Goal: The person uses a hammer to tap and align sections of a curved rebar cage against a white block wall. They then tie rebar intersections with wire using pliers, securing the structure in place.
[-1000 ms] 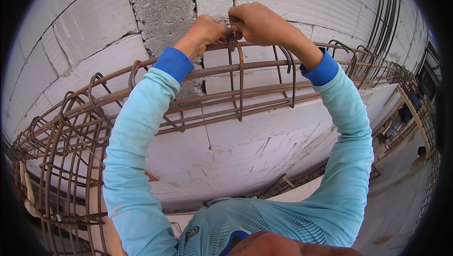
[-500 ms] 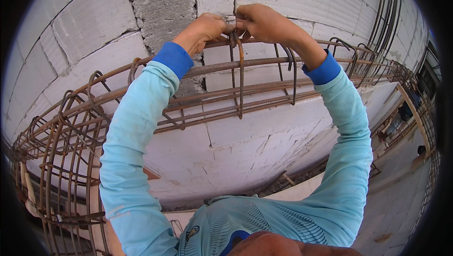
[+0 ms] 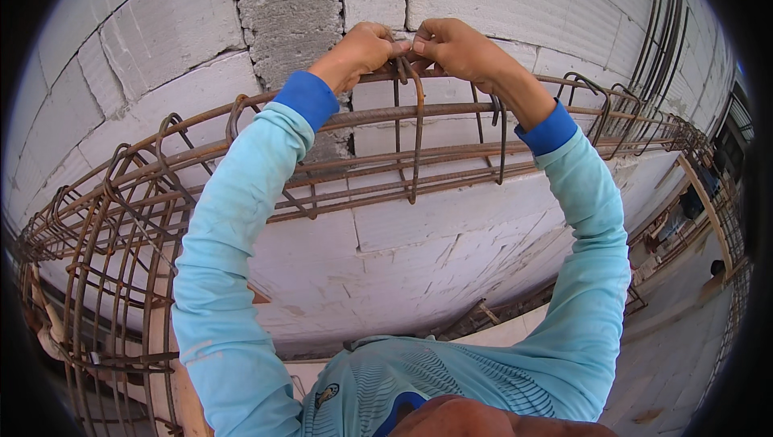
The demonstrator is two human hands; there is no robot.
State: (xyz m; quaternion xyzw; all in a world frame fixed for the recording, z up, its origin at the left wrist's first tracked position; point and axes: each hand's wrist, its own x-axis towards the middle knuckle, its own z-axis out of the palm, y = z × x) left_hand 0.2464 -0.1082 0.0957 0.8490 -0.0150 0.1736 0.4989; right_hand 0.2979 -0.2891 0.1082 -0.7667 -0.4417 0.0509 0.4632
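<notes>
Both my hands meet over the far top bar of a rusty rebar cage [image 3: 374,116] that runs along a block wall. My left hand [image 3: 364,52] has its fingers curled in at the hooked top of a bent stirrup [image 3: 419,127]. Facing it, my right hand [image 3: 457,49] pinches at the same spot, thumb against fingers, the two sets of fingertips almost touching. What sits between the fingertips is too small to make out. Another stirrup [image 3: 502,147], darker, hangs on the bars just right of there.
White blocks [image 3: 173,14] and a rough grey concrete column [image 3: 290,14] rise behind the cage. At left, an upright rebar cage [image 3: 113,300] joins it. Several upright bars [image 3: 660,34] stand at far right, with a wooden board [image 3: 708,207] lower down.
My view has shifted slightly. The hands stay at the same stirrup top, the right one a little lower and its fingers tucked closer to the left's.
</notes>
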